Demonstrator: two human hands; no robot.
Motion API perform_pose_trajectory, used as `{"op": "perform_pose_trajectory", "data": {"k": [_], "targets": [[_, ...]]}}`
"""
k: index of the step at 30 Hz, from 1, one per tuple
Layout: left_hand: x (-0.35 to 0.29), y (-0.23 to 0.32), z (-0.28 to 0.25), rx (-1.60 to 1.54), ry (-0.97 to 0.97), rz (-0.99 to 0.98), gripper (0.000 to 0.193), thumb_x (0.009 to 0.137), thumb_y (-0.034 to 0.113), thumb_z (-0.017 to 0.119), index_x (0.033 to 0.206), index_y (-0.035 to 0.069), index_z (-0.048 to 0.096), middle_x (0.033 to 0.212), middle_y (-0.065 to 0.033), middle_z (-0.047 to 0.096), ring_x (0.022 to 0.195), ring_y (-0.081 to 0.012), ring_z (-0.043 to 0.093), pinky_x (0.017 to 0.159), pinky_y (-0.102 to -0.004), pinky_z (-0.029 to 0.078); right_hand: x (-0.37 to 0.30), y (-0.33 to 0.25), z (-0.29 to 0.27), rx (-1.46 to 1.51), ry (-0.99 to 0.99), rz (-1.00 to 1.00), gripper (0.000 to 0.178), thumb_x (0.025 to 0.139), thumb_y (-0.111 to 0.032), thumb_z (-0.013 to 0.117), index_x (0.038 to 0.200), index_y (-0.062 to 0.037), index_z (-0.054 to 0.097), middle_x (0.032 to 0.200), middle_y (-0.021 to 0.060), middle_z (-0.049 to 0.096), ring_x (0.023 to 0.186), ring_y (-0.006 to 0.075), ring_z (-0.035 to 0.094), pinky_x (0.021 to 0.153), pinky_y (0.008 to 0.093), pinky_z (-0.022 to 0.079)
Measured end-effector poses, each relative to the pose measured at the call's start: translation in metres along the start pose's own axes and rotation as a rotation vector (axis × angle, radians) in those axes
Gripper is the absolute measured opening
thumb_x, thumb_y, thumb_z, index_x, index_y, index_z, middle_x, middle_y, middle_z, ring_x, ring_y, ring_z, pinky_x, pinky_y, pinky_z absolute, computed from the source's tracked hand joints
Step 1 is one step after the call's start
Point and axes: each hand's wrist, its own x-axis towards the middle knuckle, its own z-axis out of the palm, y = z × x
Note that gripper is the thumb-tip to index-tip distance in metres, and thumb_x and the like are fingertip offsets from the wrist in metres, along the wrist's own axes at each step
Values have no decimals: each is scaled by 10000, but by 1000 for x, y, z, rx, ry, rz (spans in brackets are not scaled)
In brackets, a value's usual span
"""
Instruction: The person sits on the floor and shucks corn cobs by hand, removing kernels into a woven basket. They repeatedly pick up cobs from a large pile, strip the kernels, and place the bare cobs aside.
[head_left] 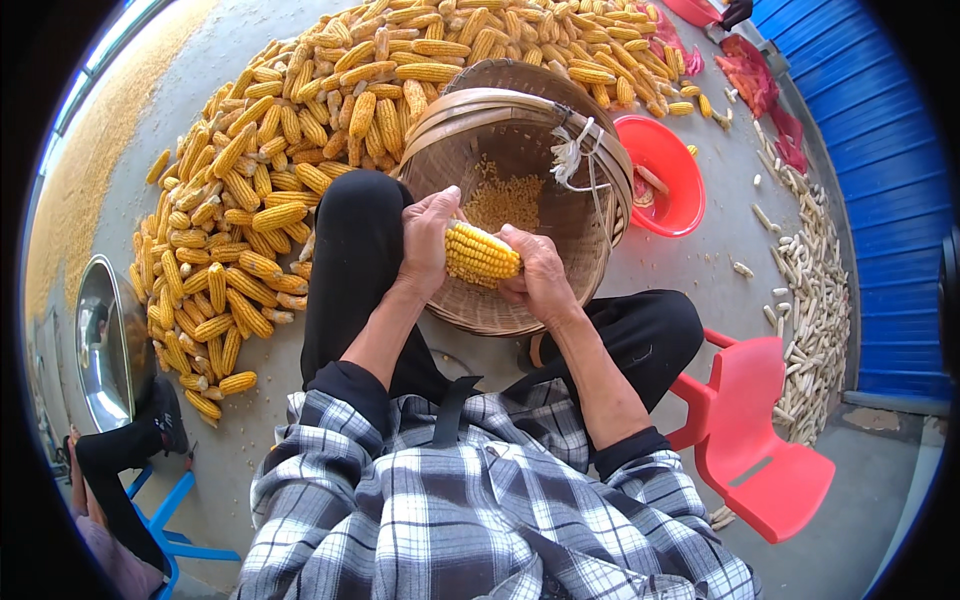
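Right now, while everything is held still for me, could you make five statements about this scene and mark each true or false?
1. The left hand and right hand are on the same corn cob. True.
2. The woven basket has nothing inside. False: loose yellow kernels lie in the basket.
3. Pale bare cobs lie near the blue wall. True.
4. The plastic chair stands at the person's left. False: the red chair is on the right.
5. The round basin beside the basket is green. False: the basin is red.
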Motion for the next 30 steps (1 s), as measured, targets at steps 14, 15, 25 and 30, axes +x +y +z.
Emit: {"op": "perform_pose_trajectory", "data": {"k": [14,15,25,30], "targets": [[0,-18,3,22,192,66,347,923,199,549,604,63,536,569,25,488,509,-60,430,508,-243,358,4,1,3,-92,132,-167,322,960,-248,426,975,8,620,571,-36,411,418,41,280,402,227,285],[-1,-17,4,30,191,73,351,927,199,549,604,63,532,570,28,485,511,-55,426,506,-240,356,4,1,3,-59,137,-146,316,958,-250,429,961,2,620,572,-34,414,415,43,282,401,227,286],[-5,-13,12,96,129,160,367,941,231,546,610,74,521,571,46,467,518,-38,408,507,-216,344,9,3,-9,145,122,97,467,975,-453,443,1067,-18,585,641,-6,458,424,72,316,421,238,322],[2,-32,5,-22,300,69,333,948,236,518,660,71,545,617,30,492,520,-49,415,521,-233,370,11,1,-1,212,113,-41,569,967,-539,404,1214,-37,512,918,48,569,719,112,520,612,260,444]]}}
